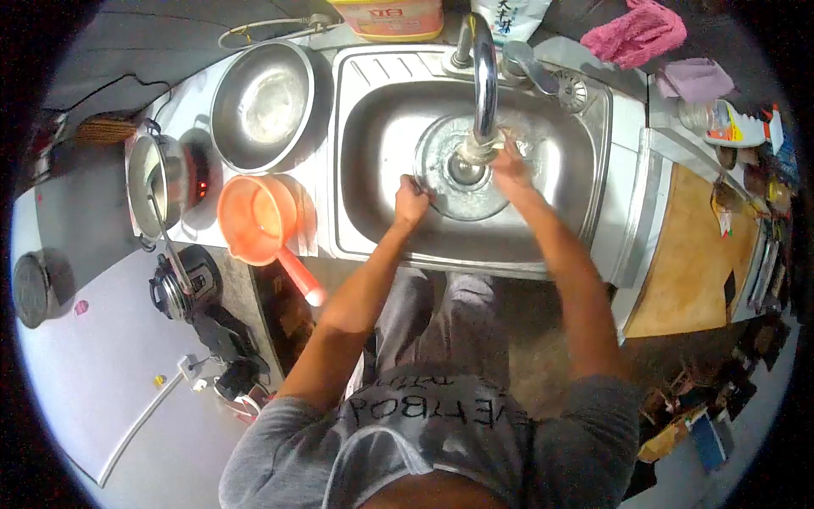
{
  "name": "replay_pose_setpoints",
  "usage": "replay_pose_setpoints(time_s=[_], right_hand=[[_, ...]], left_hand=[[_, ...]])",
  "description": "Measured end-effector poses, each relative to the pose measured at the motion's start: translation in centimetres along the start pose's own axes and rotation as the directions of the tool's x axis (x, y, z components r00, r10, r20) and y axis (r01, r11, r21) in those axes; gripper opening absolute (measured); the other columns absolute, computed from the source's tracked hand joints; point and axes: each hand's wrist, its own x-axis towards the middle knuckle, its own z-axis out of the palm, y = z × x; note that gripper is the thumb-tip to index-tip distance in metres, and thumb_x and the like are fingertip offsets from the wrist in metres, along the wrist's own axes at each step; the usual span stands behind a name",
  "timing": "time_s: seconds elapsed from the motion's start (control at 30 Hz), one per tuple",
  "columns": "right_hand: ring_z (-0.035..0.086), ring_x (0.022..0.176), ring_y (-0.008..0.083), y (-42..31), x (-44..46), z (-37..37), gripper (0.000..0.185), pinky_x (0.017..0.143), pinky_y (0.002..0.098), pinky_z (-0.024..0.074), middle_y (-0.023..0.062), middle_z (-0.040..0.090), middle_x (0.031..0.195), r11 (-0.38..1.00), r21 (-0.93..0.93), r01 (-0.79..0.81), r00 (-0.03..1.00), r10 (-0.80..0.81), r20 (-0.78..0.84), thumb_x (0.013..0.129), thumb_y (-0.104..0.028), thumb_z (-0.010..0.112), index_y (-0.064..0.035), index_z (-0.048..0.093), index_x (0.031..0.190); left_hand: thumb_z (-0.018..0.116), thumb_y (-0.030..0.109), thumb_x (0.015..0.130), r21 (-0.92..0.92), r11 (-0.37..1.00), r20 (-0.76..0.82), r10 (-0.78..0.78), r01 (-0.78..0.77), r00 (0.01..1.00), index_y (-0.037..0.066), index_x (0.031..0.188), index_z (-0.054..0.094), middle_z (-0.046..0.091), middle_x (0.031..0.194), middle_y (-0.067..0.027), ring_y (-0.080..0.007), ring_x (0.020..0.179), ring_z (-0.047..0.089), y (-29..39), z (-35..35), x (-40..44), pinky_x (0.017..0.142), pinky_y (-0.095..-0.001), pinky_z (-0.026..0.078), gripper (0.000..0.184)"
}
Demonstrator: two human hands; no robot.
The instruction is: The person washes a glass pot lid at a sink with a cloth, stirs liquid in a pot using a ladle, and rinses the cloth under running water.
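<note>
A round, see-through pot lid point(462, 206) with a thin rim lies in the steel sink point(369, 153), wet and below the chrome faucet point(485, 76). My left hand point(413, 202) is closed on the lid's left rim, thumb and fingers pinched at the edge. Close under the faucet's mouth, my right hand point(511, 172) is over the right side of the lid with its fingers curled. Something small and pale shows at those fingertips, too blurred to name. The lid's middle is partly hidden by the faucet.
Left of the sink are a steel basin point(263, 106), an orange dipper point(254, 216) and a pot point(146, 187) with a ladle. A wooden board point(695, 263), a spray bottle point(738, 125) and a pink cloth point(632, 34) are on the right. A yellow-and-pink tub point(390, 19) stands behind.
</note>
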Motion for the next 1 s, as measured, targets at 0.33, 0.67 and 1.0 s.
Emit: replay_pose_setpoints(time_s=[0.33,0.67,1.0], right_hand=[[0.027,0.132,0.0269,-6.4,-5.6,-8.3,0.050,0.108,0.0363,0.0253,0.0138,0.032,0.140,0.646,0.723,0.244,0.901,-0.426,0.077,0.082,-0.017,0.057,-0.0073,0.043,0.129],[0.050,0.104,0.0265,0.8,-5.4,-15.9,0.038,0.092,0.0384,0.0377,0.0073,0.057,0.107,0.852,0.488,0.190,0.981,-0.177,-0.074,0.066,-0.002,0.063,-0.0086,0.058,0.104],[0.055,0.088,0.0194,3.4,-0.9,-20.6,0.032,0.078,0.0300,0.0430,0.0088,0.057,0.095,0.337,0.930,-0.147,0.989,0.054,0.136,0.077,-0.012,0.067,-0.0056,0.050,0.103]], left_hand=[[0.067,0.011,0.072,-0.152,0.967,-0.026,-0.210,0.204,0.977,-0.003,0.097,0.045,0.059,0.081,-0.0145,-0.0212,0.064,0.061,-1.0,-0.3,-0.2,0.054,-0.0328,0.050,0.036],[0.059,0.016,0.082,-0.012,0.963,0.165,0.269,-0.270,0.949,0.010,0.135,0.027,0.062,0.092,-0.0161,-0.0293,0.080,0.063,4.1,-3.4,0.7,0.068,-0.0360,0.053,0.062],[0.065,0.026,0.082,-0.046,0.822,0.503,0.510,-0.568,0.697,0.000,0.106,0.056,0.066,0.083,-0.0085,-0.0203,0.084,0.063,11.0,-5.8,-2.6,0.070,-0.0331,0.046,0.037]])
